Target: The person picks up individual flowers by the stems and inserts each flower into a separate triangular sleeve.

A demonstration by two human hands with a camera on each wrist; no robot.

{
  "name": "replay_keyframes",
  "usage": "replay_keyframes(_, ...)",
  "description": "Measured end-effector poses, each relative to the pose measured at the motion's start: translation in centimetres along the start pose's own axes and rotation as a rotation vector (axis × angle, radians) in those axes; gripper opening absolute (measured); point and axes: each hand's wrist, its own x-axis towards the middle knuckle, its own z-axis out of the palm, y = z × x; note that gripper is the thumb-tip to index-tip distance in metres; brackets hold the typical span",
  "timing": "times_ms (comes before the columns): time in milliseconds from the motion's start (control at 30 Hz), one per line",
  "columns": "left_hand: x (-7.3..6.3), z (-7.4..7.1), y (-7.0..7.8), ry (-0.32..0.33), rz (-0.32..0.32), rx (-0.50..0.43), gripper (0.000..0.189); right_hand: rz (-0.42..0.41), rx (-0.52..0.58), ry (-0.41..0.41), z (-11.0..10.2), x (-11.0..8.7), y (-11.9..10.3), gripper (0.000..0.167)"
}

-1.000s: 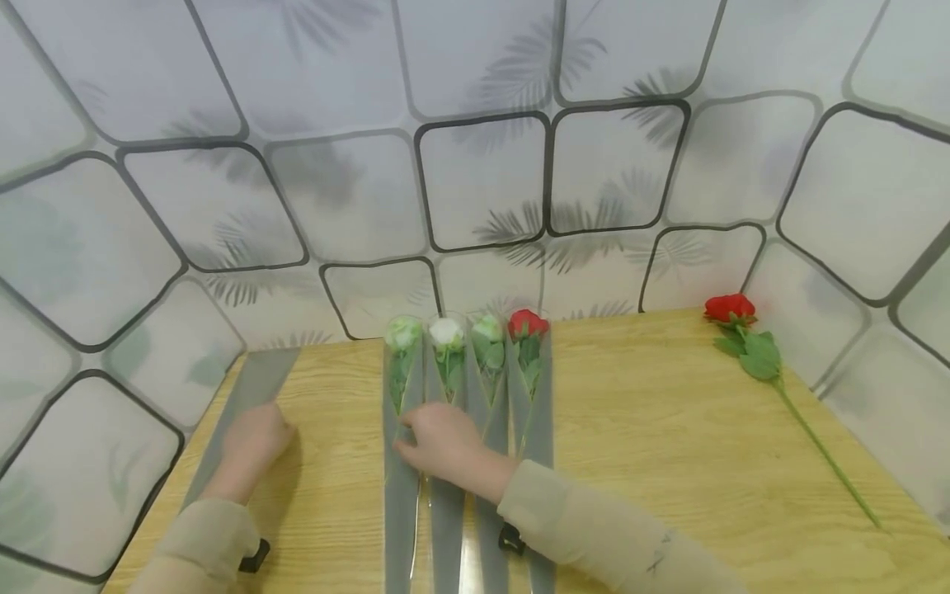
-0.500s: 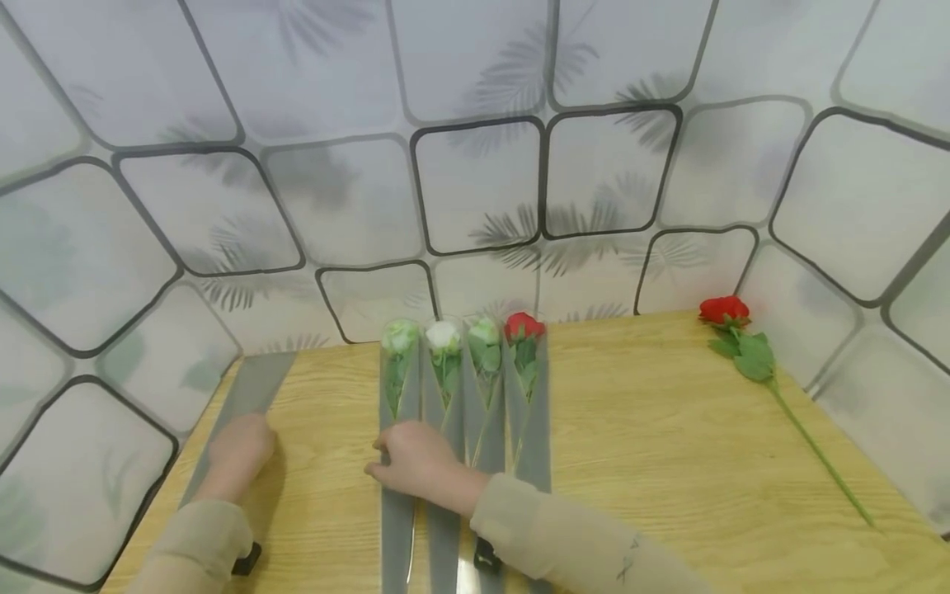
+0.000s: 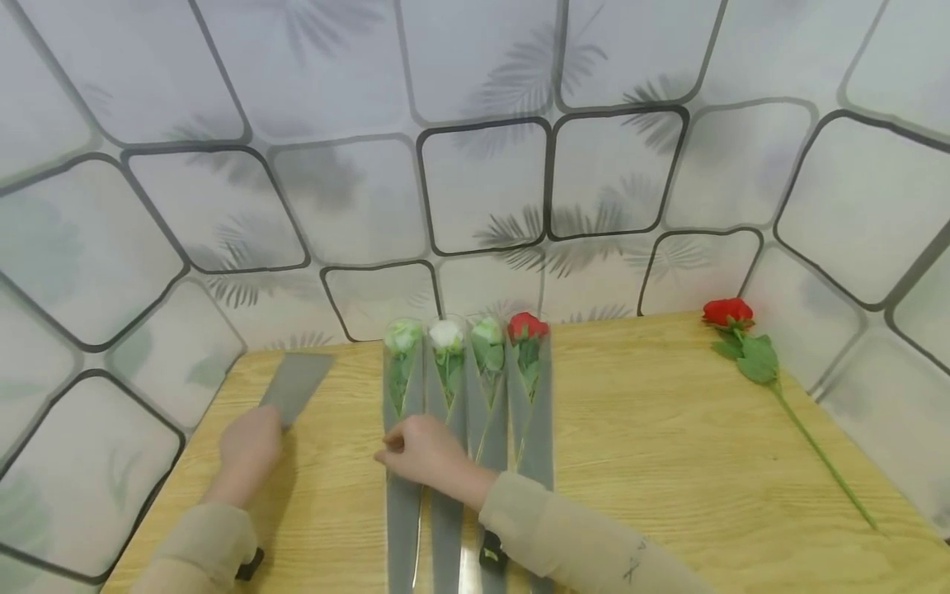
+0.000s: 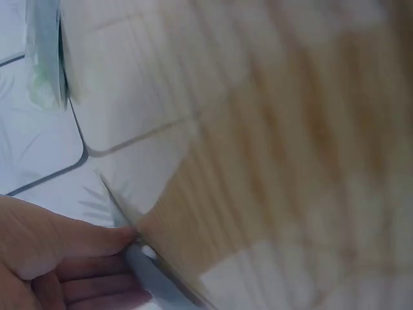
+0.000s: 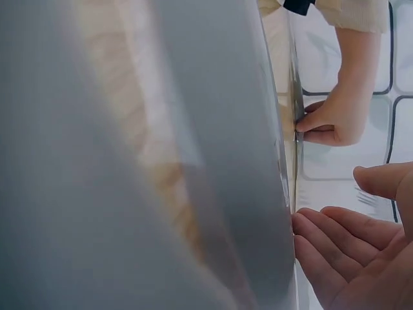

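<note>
In the head view, my left hand holds a flat grey flower sleeve at the table's left side. Up close in the left wrist view, the thumb and fingers of the left hand pinch the sleeve's edge. My right hand is over the leftmost wrapped rose, a pale green one, with thumb and fingertips apart. Fingertips of the right hand lie at the side of a grey wrapper in the right wrist view; contact is unclear.
Beside the pale green rose lie a wrapped white rose, another pale green rose and a wrapped red rose. An unwrapped red rose lies on the right of the wooden table. Patterned walls border the table.
The grey sleeve's far end has swung right, away from the table's left edge, with my left hand holding it. My right hand has shifted slightly left over the wrapped roses.
</note>
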Motion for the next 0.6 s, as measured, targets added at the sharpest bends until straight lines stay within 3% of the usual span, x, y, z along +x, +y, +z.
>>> replay_keyframes(267, -0.8, -0.4, 2.2, 0.101, 0.005, -0.081, 0.017, 0.062, 0.130, -0.006, -0.1, 0.2, 0.6, 0.027)
replay_keyframes(400, -1.6, -0.8, 3.6, 0.178, 0.050, -0.123, 0.014, 0.084, 0.175, 0.000, -0.2, 0.3, 0.7, 0.026)
replay_keyframes(600, -2.8, -1.4, 6.0, 0.235, 0.108, -0.155, 0.012, 0.109, 0.221, 0.021, -0.4, 0.5, 1.0, 0.028)
